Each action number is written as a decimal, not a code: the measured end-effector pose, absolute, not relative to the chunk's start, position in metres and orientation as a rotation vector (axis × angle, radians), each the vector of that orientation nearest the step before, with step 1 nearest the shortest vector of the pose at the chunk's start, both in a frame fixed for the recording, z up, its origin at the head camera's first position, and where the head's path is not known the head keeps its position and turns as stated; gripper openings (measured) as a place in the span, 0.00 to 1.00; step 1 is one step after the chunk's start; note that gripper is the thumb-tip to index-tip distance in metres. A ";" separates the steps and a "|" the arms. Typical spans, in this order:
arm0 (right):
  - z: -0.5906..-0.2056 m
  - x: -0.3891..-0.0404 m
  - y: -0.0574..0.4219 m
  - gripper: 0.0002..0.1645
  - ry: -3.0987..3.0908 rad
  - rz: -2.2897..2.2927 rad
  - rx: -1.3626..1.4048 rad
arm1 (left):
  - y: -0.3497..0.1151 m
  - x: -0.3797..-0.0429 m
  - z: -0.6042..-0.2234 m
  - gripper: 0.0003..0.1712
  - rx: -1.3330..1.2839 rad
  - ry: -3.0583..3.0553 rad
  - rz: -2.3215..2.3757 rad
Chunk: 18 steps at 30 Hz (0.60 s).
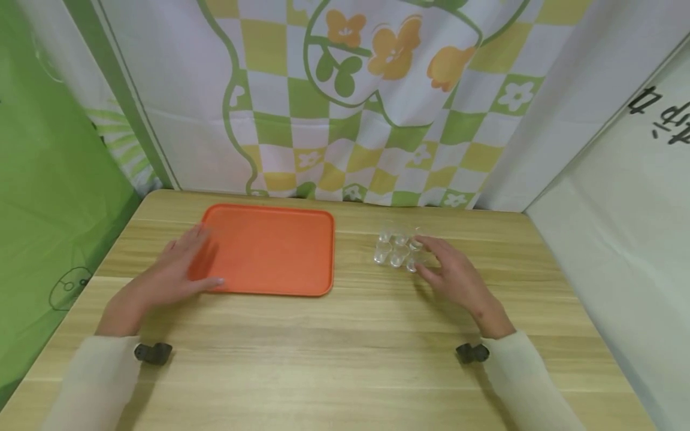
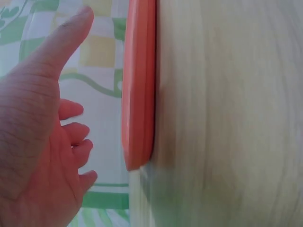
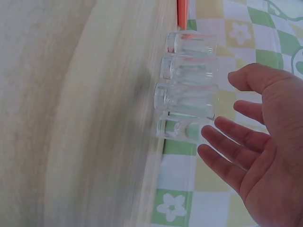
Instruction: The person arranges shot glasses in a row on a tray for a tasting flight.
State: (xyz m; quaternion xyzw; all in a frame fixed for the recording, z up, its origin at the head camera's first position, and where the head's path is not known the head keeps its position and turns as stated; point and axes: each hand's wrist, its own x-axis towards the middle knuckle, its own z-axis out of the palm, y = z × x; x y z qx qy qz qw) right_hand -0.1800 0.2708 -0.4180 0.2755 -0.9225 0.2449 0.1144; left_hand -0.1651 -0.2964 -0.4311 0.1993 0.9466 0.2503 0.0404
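An orange rectangular tray lies flat on the left part of the wooden table. My left hand hovers over its left edge, blurred in the head view, thumb spread from the fingers. In the left wrist view that hand holds nothing, beside the tray's side wall. Right of the tray, several small clear glasses stand upright in a tight group. My right hand is at the group's right side, thumb and fingers parted around the nearest glasses. The right wrist view shows fingertips close to a glass; contact is unclear.
The light wooden table backs onto a checkered, flowered curtain. Green fabric hangs at the left, and a white sheet with dark writing borders the right side. Dark wrist mounts sit at both sleeves.
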 end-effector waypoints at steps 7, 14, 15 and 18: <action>-0.420 -0.181 0.272 0.35 -2.784 0.792 0.741 | -0.305 -0.161 -0.434 0.70 0.452 2.790 0.807; -0.421 -0.181 0.273 0.34 -2.827 0.787 0.719 | -0.307 -0.160 -0.433 0.72 0.364 2.763 0.803; -0.421 -0.181 0.273 0.34 -2.837 0.794 0.710 | -0.307 -0.160 -0.433 0.73 0.366 2.755 0.814; -0.422 -0.182 0.272 0.32 -2.865 0.811 0.676 | -0.309 -0.161 -0.434 0.74 0.380 2.719 0.854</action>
